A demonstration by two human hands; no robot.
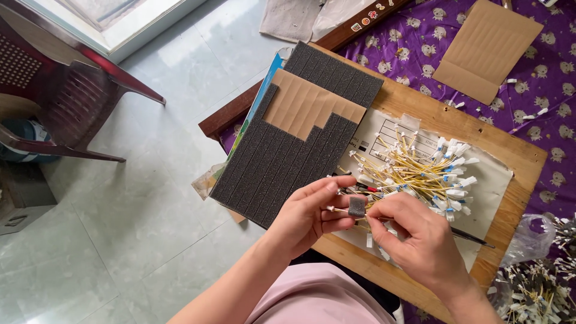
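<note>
From the head camera, the left hand (312,213) and the right hand (420,240) met over the near edge of a bare wooden board (522,162) that lay on a purple printed cloth (558,120). The left hand's thumb and fingers were closed on a small dark grey foam block (357,206), which sat around a thin yellow wire with a white tip (333,209) poking out toward the left. The right hand's fingers were pinched on the same wire just right of the block, touching the left fingertips.

Just beyond the hands, at the middle of the board, lay a loose heap of yellow wires with white and blue ends (420,171), spread over a torn white paper sheet (492,186). A thin dark rod (474,238) lay on the paper near the right hand.

At the board's left corner, hanging past its edge, rested a dark grey foam sheet scored into narrow strips (270,162), with part of its strips gone so that ribbed brown cardboard backing (306,105) showed through. A folded brown cardboard piece (486,48) lay on the cloth well beyond the board's far edge. A clear plastic bag of pale finished wires (540,282) sat off the board's right corner. On the tiled floor at left stood a dark red plastic chair (66,102).
</note>
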